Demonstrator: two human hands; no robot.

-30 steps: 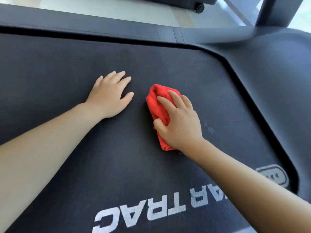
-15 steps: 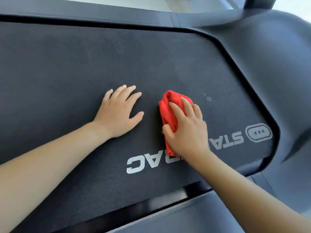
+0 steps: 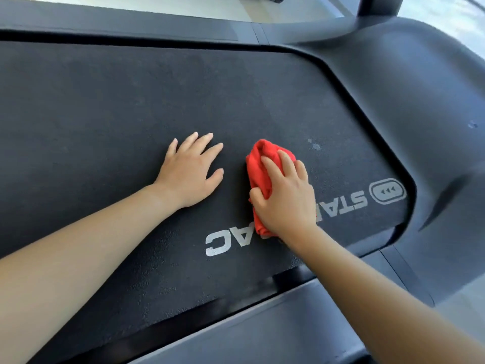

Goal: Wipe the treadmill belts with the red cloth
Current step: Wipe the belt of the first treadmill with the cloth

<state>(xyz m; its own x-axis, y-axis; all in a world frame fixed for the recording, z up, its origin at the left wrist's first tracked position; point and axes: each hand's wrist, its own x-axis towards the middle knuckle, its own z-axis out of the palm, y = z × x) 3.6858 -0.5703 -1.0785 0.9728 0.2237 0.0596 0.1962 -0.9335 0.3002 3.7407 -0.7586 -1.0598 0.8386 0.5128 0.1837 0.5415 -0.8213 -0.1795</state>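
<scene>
On the dark treadmill belt (image 3: 131, 114), toward its right end, lies the red cloth (image 3: 258, 177), bunched into a narrow wad. Its long axis runs from the person's side toward the far side rail (image 3: 131, 27), across the belt's width, with the rounded, folded end pointing away and the thinner tail tucked under the wrist. The right hand (image 3: 286, 203) lies on top of it, fingers curled over the folds and thumb gripping the cloth's left side, holding it down against the belt. The cloth covers the middle of the white lettering (image 3: 346, 203) printed on the belt.

The left hand (image 3: 190, 177) rests flat on the belt just beside the cloth, fingers straight and slightly spread, holding nothing; a strip of bare belt separates the two.

To the left, the belt stretches wide and bare out of view. To the right, room is shorter: past an oval logo (image 3: 388, 191) the belt ends at the curved dark end cover (image 3: 420, 101). The near side rail (image 3: 262, 324) runs close below the right forearm.

The cloth is bright, even red, soft and creased. A few pale specks (image 3: 316, 146) dot the belt just to the right of its far end.
</scene>
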